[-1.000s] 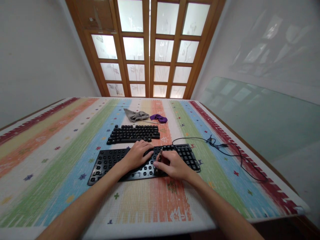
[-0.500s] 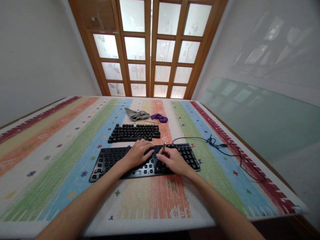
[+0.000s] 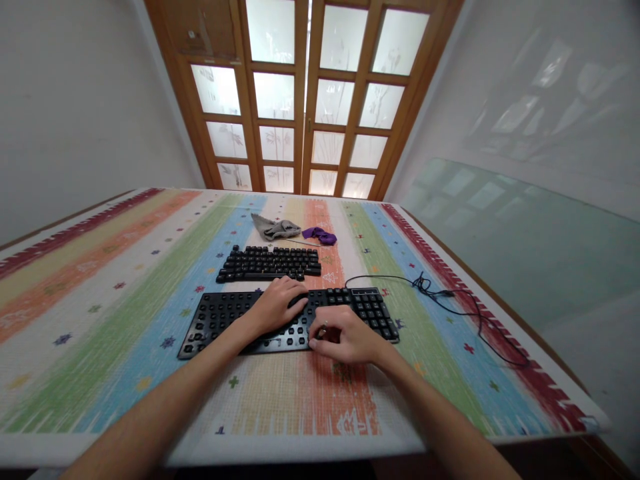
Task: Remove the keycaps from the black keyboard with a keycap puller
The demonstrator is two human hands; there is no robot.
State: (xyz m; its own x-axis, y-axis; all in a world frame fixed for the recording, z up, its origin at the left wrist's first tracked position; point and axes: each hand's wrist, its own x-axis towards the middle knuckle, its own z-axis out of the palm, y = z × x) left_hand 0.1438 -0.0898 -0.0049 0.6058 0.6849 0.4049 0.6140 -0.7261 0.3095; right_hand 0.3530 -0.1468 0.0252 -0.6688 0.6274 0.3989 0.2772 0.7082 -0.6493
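Observation:
A black keyboard (image 3: 225, 317) lies on the table, with most keycaps off its left and middle part and keycaps still on its number pad. My left hand (image 3: 281, 303) rests flat across its middle, fingers stretched toward the back edge and thumb apart. Over the front edge, right of the middle, my right hand (image 3: 344, 333) is closed in a pinch around a slim metal tool (image 3: 324, 327). Mostly hidden by the fingers, the tool cannot be identified. Behind the keyboard, loose black keycaps (image 3: 270, 263) are laid out in rows.
A grey cloth (image 3: 275, 229) and a purple cloth (image 3: 320, 235) lie behind the keycaps. The keyboard's black cable (image 3: 425, 285) runs to the right in a loose tangle. Under everything is a striped tablecloth (image 3: 125, 313). Wooden doors (image 3: 303, 133) with glass panes stand beyond.
My right hand has moved toward me, from the keys to the front edge, and turned; the tool, upright before, now shows less. My left hand has stayed in place.

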